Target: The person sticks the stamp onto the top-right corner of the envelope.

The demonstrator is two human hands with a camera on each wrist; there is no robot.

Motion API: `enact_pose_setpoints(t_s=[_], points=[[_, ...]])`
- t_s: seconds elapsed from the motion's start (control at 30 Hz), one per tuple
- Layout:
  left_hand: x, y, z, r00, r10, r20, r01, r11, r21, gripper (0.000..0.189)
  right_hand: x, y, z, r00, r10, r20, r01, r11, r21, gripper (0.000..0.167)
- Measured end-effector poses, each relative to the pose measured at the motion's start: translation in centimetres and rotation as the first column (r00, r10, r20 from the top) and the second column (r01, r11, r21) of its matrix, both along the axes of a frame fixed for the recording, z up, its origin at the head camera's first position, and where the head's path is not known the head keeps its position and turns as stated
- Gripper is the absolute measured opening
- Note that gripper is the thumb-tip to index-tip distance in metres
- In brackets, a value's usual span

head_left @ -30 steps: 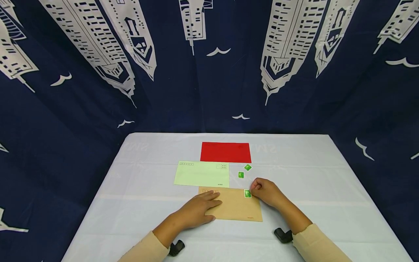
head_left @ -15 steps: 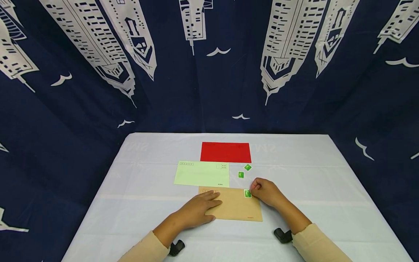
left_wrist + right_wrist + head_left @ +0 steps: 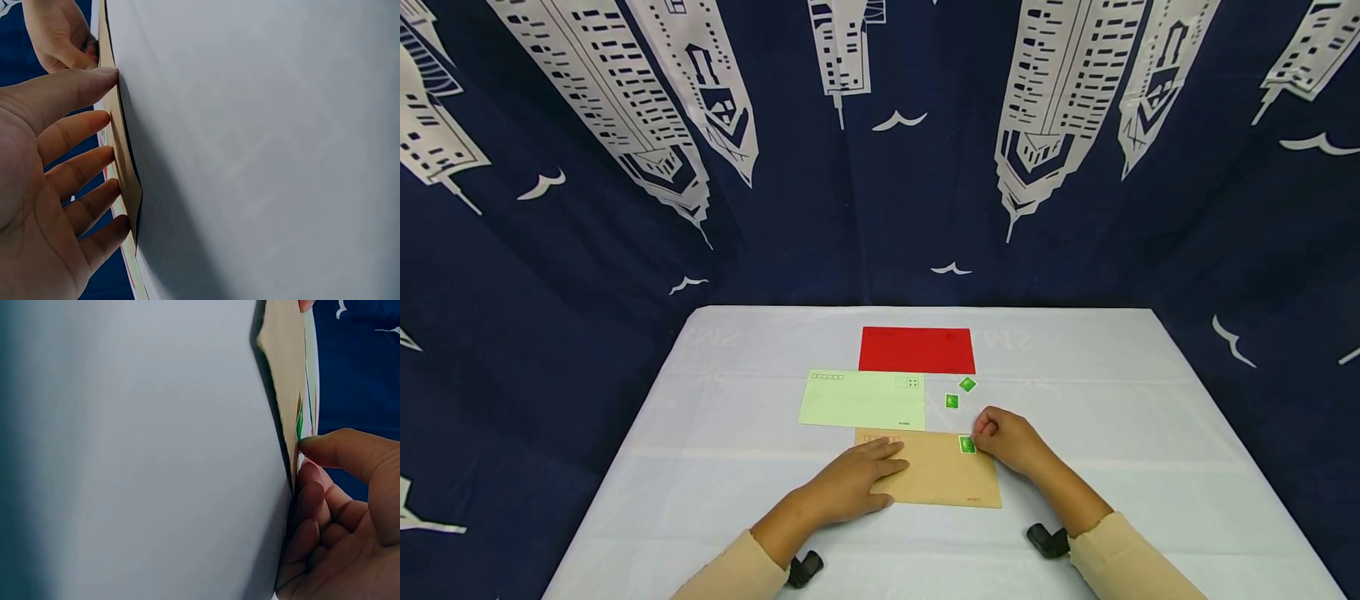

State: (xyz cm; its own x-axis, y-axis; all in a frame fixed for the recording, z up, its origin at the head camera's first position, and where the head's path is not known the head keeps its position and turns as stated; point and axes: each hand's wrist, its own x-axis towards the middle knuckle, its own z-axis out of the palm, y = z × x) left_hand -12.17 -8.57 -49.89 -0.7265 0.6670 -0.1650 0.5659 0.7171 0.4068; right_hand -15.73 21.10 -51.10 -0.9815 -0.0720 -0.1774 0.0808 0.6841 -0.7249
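Observation:
A brown envelope (image 3: 940,483) lies flat nearest the person in the head view. My left hand (image 3: 856,479) rests on its left part, fingers spread and fairly straight; the left wrist view shows these fingertips (image 3: 112,153) on the paper. A green stamp with a white border (image 3: 967,444) is at the envelope's upper right corner. My right hand (image 3: 1011,437) pinches the stamp's right edge between thumb and curled fingers. In the right wrist view the stamp (image 3: 300,425) appears tilted slightly off the paper, under the thumb tip. The pinched edge is hidden.
A pale green envelope (image 3: 861,400) and a red envelope (image 3: 917,350) lie farther back. Two loose green stamps, one square-on (image 3: 952,401) and one turned like a diamond (image 3: 967,384), lie right of the pale envelope. All are on a white-covered table (image 3: 715,467) before a dark blue curtain.

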Motion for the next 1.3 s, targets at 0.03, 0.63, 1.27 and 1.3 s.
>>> enact_pose_setpoints(t_s=[0.03, 0.63, 1.27, 1.3], points=[[0.01, 0.0, 0.02, 1.0, -0.002, -0.004, 0.002, 1.0, 0.001, 0.055, 0.0, 0.02, -0.02, 1.0, 0.0, 0.002, 0.0, 1.0, -0.001, 0.008], [0.0, 0.25, -0.18, 1.0, 0.021, -0.002, -0.021, 1.0, -0.008, 0.058, -0.01, 0.21, -0.18, 1.0, -0.005, -0.018, 0.005, 1.0, 0.012, 0.004], [-0.04, 0.36, -0.39, 0.996, 0.064, -0.067, -0.062, 0.997, 0.038, 0.052, 0.25, 0.22, 0.37, 0.999, -0.037, -0.015, 0.037, 0.999, -0.025, 0.007], [-0.03, 0.35, -0.36, 0.995, 0.069, -0.07, -0.065, 0.997, 0.048, 0.051, 0.27, 0.24, 0.38, 0.999, -0.038, -0.016, 0.038, 0.999, -0.027, 0.008]])
